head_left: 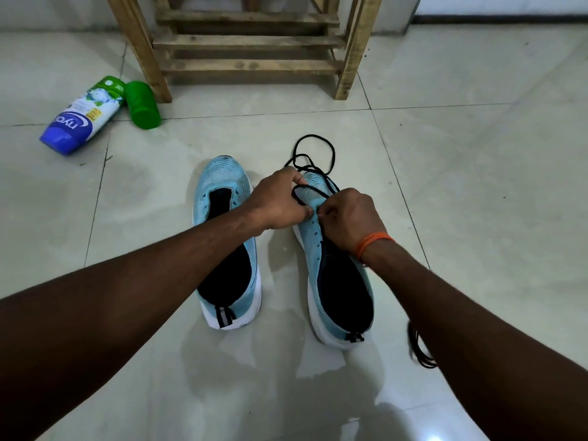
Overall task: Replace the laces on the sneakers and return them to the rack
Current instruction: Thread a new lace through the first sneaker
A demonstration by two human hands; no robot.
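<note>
Two light blue sneakers with white soles stand side by side on the tiled floor. The left sneaker (226, 246) has no lace. On the right sneaker (337, 281), a black lace (318, 154) runs over the toe and loops onto the floor beyond it. My left hand (280, 202) holds the front of the right sneaker, fingers curled at the lace. My right hand (350, 218), an orange band on its wrist, pinches the lace at the eyelets. Another black lace (418, 351) lies on the floor, partly hidden by my right forearm.
A wooden slatted rack (248, 43) stands against the wall straight ahead. A white and blue bottle (82, 116) and a green cap (142, 105) lie on the floor at the left, near the rack's leg.
</note>
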